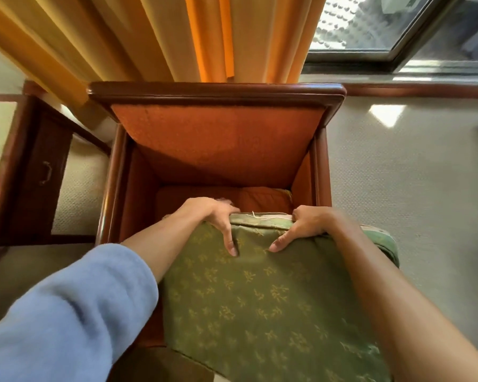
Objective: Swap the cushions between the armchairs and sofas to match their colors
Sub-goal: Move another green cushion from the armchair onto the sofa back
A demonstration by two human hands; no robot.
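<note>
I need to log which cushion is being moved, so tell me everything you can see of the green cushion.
The green cushion is a flat, square-edged seat pad in olive woven fabric with small gold leaf sprigs. A paler seam with a loose thread runs along its far edge. It is held tilted in front of the orange armchair, partly covering the orange seat cushion. The left hand and right hand grip its far edge, thumbs on top; both forearms lie over it.

Orange-yellow curtains (193, 37) are hanging beside a dark-framed window (392, 28). Sunlight is falling in a bright patch (387, 114) on the pale carpet (398, 175). A dark wooden side table (33, 166) is standing at left.
</note>
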